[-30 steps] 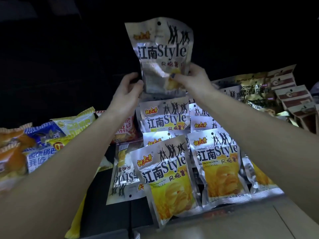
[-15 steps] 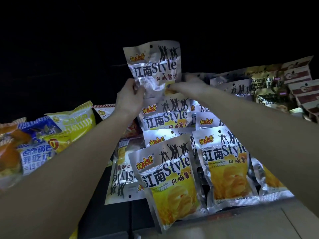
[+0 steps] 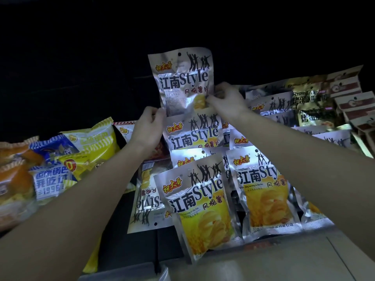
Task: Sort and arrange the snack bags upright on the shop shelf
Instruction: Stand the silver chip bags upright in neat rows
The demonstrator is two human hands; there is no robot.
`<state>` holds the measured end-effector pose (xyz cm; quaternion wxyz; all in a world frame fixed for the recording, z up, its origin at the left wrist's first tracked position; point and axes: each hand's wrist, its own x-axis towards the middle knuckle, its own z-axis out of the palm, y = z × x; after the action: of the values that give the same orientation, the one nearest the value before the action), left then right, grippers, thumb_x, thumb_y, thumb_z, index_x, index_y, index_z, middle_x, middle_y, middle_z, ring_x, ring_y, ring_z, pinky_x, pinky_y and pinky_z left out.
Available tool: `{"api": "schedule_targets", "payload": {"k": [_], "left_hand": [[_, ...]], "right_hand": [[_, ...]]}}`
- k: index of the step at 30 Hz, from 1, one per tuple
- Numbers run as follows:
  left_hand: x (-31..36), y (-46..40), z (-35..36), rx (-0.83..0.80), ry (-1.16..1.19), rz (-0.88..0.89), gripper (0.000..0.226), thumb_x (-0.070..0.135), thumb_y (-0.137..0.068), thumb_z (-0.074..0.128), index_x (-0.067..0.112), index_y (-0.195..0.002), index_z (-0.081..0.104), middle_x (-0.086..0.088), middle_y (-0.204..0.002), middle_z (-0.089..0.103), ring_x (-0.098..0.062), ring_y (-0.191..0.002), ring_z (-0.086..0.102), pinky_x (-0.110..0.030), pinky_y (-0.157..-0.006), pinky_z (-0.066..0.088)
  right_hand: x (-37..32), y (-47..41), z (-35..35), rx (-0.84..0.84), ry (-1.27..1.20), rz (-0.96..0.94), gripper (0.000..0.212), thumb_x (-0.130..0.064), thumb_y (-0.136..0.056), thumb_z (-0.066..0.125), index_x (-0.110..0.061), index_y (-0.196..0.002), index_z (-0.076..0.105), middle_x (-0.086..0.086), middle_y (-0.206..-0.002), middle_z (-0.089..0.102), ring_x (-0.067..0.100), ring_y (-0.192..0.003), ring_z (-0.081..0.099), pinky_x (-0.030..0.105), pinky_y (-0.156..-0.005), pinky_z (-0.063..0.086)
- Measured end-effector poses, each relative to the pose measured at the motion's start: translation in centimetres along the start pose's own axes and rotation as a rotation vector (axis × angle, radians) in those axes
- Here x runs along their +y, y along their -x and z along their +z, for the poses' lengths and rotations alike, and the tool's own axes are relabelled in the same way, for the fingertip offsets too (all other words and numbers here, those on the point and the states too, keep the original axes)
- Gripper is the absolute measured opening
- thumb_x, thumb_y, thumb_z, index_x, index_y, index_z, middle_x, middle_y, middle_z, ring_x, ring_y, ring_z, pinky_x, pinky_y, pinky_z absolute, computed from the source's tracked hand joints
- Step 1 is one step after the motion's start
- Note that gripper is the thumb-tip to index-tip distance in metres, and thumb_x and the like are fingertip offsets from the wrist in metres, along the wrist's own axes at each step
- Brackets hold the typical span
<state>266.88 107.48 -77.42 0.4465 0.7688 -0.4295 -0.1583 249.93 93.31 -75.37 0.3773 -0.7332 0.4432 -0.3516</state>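
Note:
A silver and yellow "Style" chip bag (image 3: 182, 82) stands upright at the back of a row of matching bags. My left hand (image 3: 149, 128) pinches its lower left corner. My right hand (image 3: 227, 98) grips its lower right edge. In front of it, more bags of the same kind (image 3: 194, 136) lean in a row, with two front bags (image 3: 203, 203) (image 3: 263, 191) side by side. One same-kind bag (image 3: 146, 199) lies flat and upside down to the left of the row.
Yellow, blue and orange snack bags (image 3: 50, 173) crowd the shelf at the left. Gold bags (image 3: 312, 106) and red-and-white packs (image 3: 355, 104) stand at the right. The dark shelf board (image 3: 129, 246) shows at front left; a pale ledge (image 3: 284, 260) runs along the front.
Both hands brought the held bag down from high above the row to the back of the row, then it stayed there between half a second ago and now.

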Motion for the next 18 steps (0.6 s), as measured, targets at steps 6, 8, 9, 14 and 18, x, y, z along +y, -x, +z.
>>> {"api": "schedule_targets", "payload": {"k": [6,8,9,14,18], "left_hand": [[1.4,-0.2,-0.2,-0.041,0.008,0.021,0.039,0.044,-0.105,0.046,0.018,-0.135,0.050,0.008,-0.103,0.057,-0.008,-0.089,0.054,-0.023,-0.070,0.039],[1.7,0.0,0.2,-0.081,-0.013,0.013,0.046,0.045,-0.105,0.047,0.016,-0.139,0.045,0.003,-0.114,0.056,-0.010,-0.093,0.057,-0.020,-0.072,0.041],[1.8,0.3,0.6,-0.109,-0.015,0.007,0.048,0.046,-0.105,0.047,0.015,-0.141,0.042,0.003,-0.119,0.055,-0.008,-0.092,0.057,-0.016,-0.071,0.042],[2.5,0.8,1.9,-0.228,0.102,-0.080,0.068,0.057,-0.103,0.041,0.012,-0.152,0.024,-0.002,-0.143,0.045,-0.016,-0.123,0.048,-0.034,-0.106,0.041],[4.7,1.4,-0.3,0.040,0.043,0.085,0.077,0.073,-0.094,0.038,0.013,-0.142,0.033,-0.007,-0.141,0.040,-0.022,-0.131,0.043,-0.039,-0.110,0.041]], "right_hand": [[-1.0,0.3,-0.4,0.078,-0.055,-0.083,0.012,-0.010,-0.094,0.058,-0.004,-0.100,0.065,0.016,-0.090,0.070,0.024,-0.078,0.060,0.026,-0.062,0.042],[-2.1,0.9,-1.0,0.213,-0.088,-0.177,0.011,-0.011,-0.096,0.054,-0.003,-0.099,0.063,0.012,-0.082,0.065,0.019,-0.072,0.054,0.022,-0.057,0.039],[-2.5,1.3,-1.4,0.278,-0.089,-0.228,0.012,-0.012,-0.097,0.053,-0.004,-0.100,0.062,0.009,-0.080,0.063,0.018,-0.071,0.054,0.023,-0.059,0.040],[-3.8,3.8,-2.7,0.448,0.007,-0.462,0.013,-0.015,-0.095,0.052,-0.005,-0.094,0.060,0.005,-0.084,0.062,0.020,-0.076,0.055,0.038,-0.069,0.045],[-4.9,5.4,-3.2,0.532,0.127,-0.628,0.015,-0.014,-0.092,0.052,-0.002,-0.087,0.059,0.010,-0.088,0.059,0.025,-0.078,0.054,0.043,-0.066,0.043]]}}
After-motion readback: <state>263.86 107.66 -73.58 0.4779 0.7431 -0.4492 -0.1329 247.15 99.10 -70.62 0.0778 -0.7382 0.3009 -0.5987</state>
